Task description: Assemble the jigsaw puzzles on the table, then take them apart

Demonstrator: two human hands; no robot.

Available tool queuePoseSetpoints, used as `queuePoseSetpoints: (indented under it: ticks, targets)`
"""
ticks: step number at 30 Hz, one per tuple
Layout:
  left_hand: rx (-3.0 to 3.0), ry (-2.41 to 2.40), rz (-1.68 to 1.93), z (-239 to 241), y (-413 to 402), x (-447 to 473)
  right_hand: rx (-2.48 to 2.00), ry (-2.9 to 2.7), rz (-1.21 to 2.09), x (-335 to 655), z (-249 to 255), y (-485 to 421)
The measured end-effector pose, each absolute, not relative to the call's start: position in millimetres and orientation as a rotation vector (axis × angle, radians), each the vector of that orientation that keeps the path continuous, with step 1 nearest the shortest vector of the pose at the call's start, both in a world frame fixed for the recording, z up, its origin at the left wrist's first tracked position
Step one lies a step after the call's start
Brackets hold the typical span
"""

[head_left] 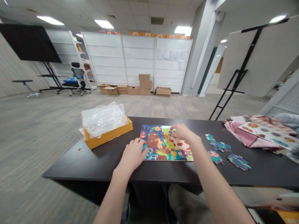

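Note:
A colourful jigsaw puzzle [163,146], mostly put together, lies flat on a dark table [93,161]. My left hand [133,155] rests on its near left corner, fingers curled and pressing a teal piece there. Farther back, my right hand [182,131] sits on the puzzle's top right area with fingertips bent down onto the pieces. Loose clusters of joined pieces [218,145] lie to the right of the puzzle, with further ones [238,161] nearer the table's front.
A yellow box lid [109,135] holding crumpled clear plastic [102,118] stands at the table's left. Pink fabric and a printed sheet [268,132] lie at the right. Behind are cardboard boxes [144,85], white shelves, an office chair [76,81] and an easel [235,77].

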State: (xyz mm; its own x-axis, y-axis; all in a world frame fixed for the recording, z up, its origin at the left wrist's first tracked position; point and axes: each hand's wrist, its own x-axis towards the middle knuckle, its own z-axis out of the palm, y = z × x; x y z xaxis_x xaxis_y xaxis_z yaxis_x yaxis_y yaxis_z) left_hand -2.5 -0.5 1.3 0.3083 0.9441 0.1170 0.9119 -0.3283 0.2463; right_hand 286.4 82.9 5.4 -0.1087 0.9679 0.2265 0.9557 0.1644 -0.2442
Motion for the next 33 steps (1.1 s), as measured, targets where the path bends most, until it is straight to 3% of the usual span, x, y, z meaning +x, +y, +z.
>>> queuePoseSetpoints:
  ticks: [7, 33]
  targets:
    - [2.437, 1.733, 0.337, 2, 0, -3, -1.783, -2.188, 0.071, 290, -20, 94]
    - [2.429, 1.714, 0.375, 3, -3, -3, -1.465, -2.324, 0.198, 277, -29, 96]
